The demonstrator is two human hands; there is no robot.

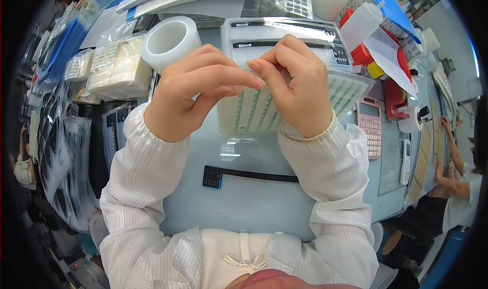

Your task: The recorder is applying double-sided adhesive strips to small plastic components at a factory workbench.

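Both hands are raised over the middle of the table, fingertips close together. My left hand has its index finger stretched toward the right thumb, with the left thumb apart below it; I see nothing held in it. Thumb and curled index finger press together on my right hand; anything between them is too small or hidden. Beneath the hands lies a clear-wrapped stack of sheets with rows of small green pieces. Closer to me, a flat black strip with a wider keypad-like end rests on the table, its right end hidden by my right sleeve.
Behind the hands are clear-bagged black-edged panels and a large tape roll. Wrapped pale stacks stand at left. A pink calculator, white squeeze bottle and white remote are at right. Another person's arm reaches in far right.
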